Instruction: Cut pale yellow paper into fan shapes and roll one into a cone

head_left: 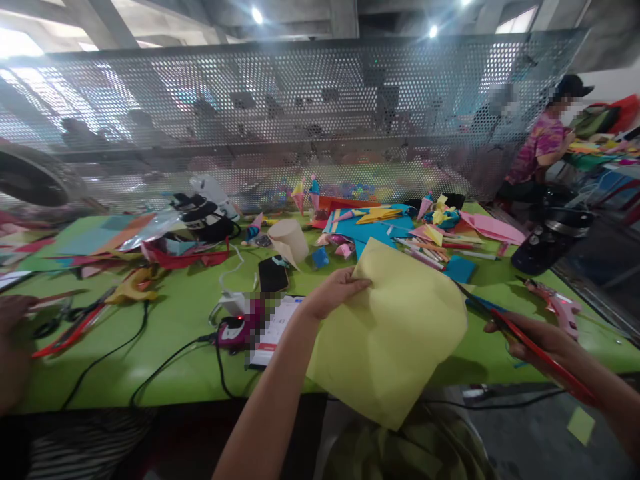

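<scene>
My left hand (pixel 336 293) pinches the upper left edge of a pale yellow sheet of paper (pixel 390 333), which hangs tilted over the front of the table. In my right hand (pixel 537 340) is a pair of scissors (pixel 515 330) with red handles. Their dark blades point up and left and reach the sheet's right edge. Whether the blades are apart or closed there is hard to make out. Behind the sheet lie blue paper (pixel 370 230) and several pencils or rolled sticks (pixel 425 252).
A pink glue gun (pixel 557 303) and a dark tumbler (pixel 550 237) stand at the right. Left of my arm are a power strip (pixel 237 332), a phone (pixel 273 273), cords and red-handled scissors (pixel 75 333). Another person's hand (pixel 15 320) rests at the far left. A perforated metal screen (pixel 280 120) rises behind.
</scene>
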Motion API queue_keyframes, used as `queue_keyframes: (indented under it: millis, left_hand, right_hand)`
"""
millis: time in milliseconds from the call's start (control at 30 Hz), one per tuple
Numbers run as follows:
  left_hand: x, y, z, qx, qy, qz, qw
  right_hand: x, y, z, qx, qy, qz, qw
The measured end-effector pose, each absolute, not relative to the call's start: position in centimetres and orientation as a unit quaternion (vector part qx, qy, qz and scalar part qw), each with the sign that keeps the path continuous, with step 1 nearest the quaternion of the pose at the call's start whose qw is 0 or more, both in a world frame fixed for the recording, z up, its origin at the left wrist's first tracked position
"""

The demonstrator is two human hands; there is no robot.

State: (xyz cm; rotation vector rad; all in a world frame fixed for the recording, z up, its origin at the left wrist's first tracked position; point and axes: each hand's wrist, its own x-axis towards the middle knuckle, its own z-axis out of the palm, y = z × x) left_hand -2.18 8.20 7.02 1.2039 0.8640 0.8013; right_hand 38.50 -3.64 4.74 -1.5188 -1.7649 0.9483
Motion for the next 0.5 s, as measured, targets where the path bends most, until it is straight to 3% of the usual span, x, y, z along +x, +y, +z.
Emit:
queue_keyframes:
  millis: [167,500]
  left_hand:
    - [-2.4,8.2,7.6,0.545,0.376,0.342,0.667]
    - [-2.0,8.0,8.0,0.554,0.373,0.320,0.672]
  right_hand:
    - [39.9,-3.3,4.6,-0.554,-0.711,0.360,0.242]
    - [39.1,-4.2,5.7,-0.558,-0.710,0.335,0.269]
